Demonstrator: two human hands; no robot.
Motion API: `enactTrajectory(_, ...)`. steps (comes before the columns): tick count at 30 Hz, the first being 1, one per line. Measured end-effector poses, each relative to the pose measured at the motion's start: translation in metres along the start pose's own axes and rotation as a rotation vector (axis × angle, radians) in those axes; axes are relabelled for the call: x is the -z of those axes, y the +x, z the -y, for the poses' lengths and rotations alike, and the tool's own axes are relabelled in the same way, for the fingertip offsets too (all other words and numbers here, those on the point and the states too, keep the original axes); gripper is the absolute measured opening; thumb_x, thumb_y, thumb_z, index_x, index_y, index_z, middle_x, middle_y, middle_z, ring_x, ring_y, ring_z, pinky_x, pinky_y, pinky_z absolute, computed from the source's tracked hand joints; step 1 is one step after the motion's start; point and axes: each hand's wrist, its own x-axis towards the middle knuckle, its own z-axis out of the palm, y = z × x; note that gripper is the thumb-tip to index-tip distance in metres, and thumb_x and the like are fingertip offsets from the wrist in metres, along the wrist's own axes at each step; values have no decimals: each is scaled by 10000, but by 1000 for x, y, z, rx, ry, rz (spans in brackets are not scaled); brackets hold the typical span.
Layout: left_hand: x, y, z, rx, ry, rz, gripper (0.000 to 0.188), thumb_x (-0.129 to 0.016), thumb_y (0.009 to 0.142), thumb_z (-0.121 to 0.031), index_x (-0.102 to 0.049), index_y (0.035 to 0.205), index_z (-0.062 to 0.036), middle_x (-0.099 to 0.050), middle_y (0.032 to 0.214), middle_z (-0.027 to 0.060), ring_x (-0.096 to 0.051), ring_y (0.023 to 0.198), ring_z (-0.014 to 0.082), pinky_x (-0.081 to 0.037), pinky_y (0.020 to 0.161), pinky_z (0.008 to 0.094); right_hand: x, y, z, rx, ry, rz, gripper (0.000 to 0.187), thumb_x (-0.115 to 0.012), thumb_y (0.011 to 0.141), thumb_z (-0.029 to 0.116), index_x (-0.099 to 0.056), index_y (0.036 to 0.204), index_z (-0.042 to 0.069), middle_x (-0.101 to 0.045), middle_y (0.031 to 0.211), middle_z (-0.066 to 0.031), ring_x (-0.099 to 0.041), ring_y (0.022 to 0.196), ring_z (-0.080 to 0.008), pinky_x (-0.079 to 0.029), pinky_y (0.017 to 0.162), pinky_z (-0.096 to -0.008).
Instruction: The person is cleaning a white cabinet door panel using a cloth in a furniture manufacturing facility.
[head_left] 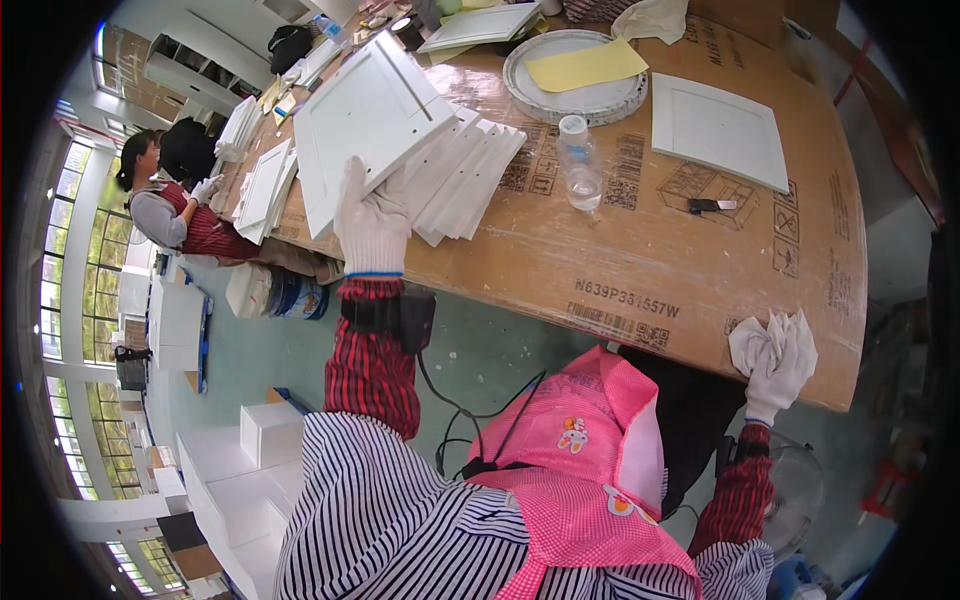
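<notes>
1. The left hand (372, 222), in a white glove, grips the lower edge of a white square framed panel (368, 125), fingers closed on it, holding it tilted above the table's near-left part.
2. Beneath the panel lies a fanned stack of white flat boards (470, 180) on the cardboard-covered table (660, 250).
3. The right hand (778, 372), also gloved, clutches a crumpled white cloth (765, 340) at the table's near edge.
4. A clear plastic bottle (580, 162) stands just right of the stack.
5. A round white tray (575, 95) carries a yellow sheet (585, 65).
</notes>
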Motion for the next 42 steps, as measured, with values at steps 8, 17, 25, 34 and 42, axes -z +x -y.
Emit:
enactTrajectory(8,23,41,27,-45,86,-123,381,-590,1080,-186,-521,1380,40,-622,1371,172,-633,1243,286,-554,1095,463,-6,-6,2,-61,-22,-34,536,-726,863,92,-637,1388,27,-670,1281,-182,-606,1213,-401,-461,1069,-501)
enactTrajectory(17,-41,-93,87,816,345,198,423,-473,1124,-341,-588,1350,-2,-692,1294,165,-707,1104,247,-617,861,350,0,-1,-1,-83,19,-11,505,-663,921,168,-633,1405,26,-666,1304,-208,-596,1237,-423,-446,1081,-524)
enactTrajectory(25,-130,-72,298,554,797,314,429,-665,969,-378,-684,1166,2,-753,1076,203,-744,980,281,-595,820,406,-9,-11,-6,-109,5,-36,542,-693,853,223,-658,1358,29,-662,1195,-196,-612,1145,-422,-465,1041,-534)
enactTrajectory(34,-170,51,420,234,2278,342,516,-576,926,-484,-776,1222,-111,-707,1349,140,-679,1233,320,-561,967,457,-5,-6,1,-148,-9,-42,548,-714,799,217,-678,1310,21,-669,1110,-162,-633,1050,-404,-499,956,-519)
enactTrajectory(42,-171,67,462,256,2532,971,560,-461,1008,-468,-753,1241,-52,-709,1317,211,-674,1236,404,-521,1012,564,-6,-14,-9,-186,-34,-40,477,-737,802,253,-696,1235,57,-678,1124,-126,-641,1055,-383,-499,961,-500)
